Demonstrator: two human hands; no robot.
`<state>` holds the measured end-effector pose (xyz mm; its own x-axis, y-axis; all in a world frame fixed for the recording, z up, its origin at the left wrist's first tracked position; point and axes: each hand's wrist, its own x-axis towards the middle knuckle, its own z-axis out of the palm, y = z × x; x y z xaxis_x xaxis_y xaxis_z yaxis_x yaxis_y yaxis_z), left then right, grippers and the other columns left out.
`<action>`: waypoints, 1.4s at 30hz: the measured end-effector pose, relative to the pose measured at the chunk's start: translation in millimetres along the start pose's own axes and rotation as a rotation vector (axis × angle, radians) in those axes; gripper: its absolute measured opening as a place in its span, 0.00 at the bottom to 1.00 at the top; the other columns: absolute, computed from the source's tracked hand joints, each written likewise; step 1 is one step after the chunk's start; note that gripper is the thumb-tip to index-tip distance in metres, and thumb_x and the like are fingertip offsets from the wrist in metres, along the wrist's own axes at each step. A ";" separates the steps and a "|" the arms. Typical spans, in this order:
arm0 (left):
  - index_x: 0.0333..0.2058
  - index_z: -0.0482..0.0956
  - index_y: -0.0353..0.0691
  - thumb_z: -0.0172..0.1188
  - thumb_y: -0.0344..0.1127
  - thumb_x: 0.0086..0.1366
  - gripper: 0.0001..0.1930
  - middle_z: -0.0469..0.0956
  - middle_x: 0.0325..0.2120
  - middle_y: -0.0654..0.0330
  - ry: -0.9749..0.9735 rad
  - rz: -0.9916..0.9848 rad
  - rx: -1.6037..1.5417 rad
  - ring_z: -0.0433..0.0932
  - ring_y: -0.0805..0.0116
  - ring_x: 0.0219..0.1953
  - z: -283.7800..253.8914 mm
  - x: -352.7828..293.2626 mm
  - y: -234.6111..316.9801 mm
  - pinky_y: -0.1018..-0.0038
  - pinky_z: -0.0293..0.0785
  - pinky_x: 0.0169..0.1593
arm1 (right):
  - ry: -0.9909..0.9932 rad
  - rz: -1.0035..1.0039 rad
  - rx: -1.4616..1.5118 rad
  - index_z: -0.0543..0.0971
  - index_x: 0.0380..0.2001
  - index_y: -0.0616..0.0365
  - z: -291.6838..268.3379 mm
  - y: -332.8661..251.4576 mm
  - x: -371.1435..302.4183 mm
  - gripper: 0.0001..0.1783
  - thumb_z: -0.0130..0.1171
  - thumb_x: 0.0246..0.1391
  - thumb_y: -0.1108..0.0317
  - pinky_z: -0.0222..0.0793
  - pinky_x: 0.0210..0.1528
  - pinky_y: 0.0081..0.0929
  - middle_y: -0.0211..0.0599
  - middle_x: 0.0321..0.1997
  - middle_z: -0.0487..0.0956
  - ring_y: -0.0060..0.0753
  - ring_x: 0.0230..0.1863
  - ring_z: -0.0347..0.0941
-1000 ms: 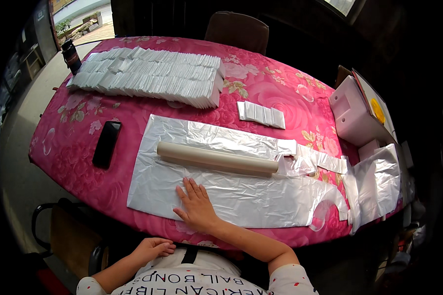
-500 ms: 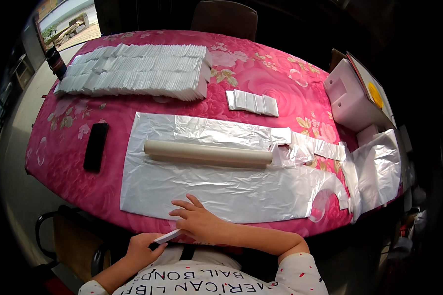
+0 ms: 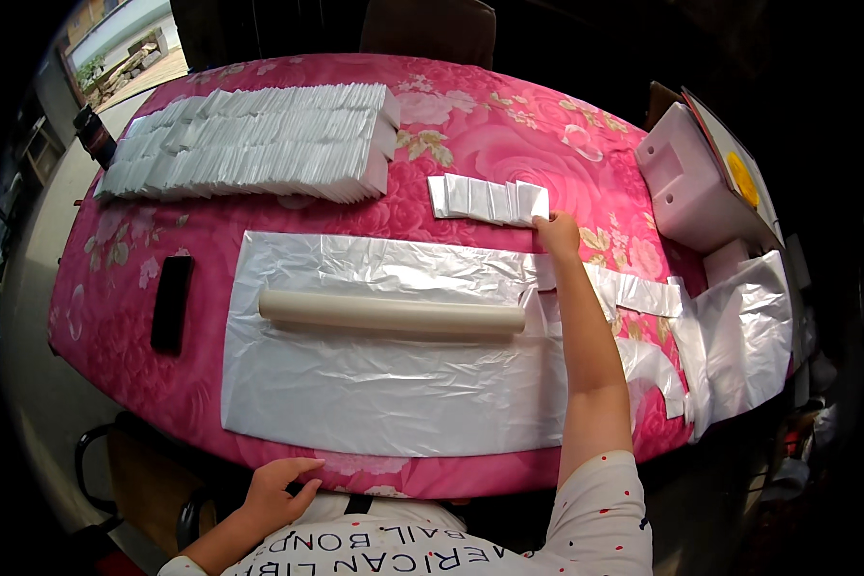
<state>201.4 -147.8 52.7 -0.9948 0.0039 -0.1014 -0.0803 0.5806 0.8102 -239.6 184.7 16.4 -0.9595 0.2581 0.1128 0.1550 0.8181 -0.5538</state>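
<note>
Head cam: R hand pinches 1 white pkt ending 1 row; L hand half-open, empty; 1 rod.

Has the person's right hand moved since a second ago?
Yes. Against the pink tablecloth, the right hand has gone away from the body and rightward, from the silvery plastic sheet to the right end of the small row of folded packets.

This looks like a dim home room doubling as a workroom: the table wears a flowered cloth and bears rows of packets, with a chair beyond it and a doorway past its far left corner.
</note>
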 end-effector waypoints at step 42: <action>0.46 0.67 0.33 0.52 0.35 0.61 0.16 0.70 0.43 0.50 -1.546 0.964 -1.437 0.72 0.59 0.43 85.4 37.5 194.8 0.67 0.68 0.47 | -0.129 -0.697 -0.048 0.69 0.50 0.62 -103.9 26.0 -197.5 0.25 0.58 0.48 0.68 0.55 0.59 0.38 0.48 0.54 0.67 0.50 0.57 0.58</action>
<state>153.7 35.0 157.4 -0.0404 0.6241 0.7803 -0.4502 -0.7085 0.5434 -21.7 208.4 65.4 -0.8590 -0.3940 0.3268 -0.4974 0.7934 -0.3509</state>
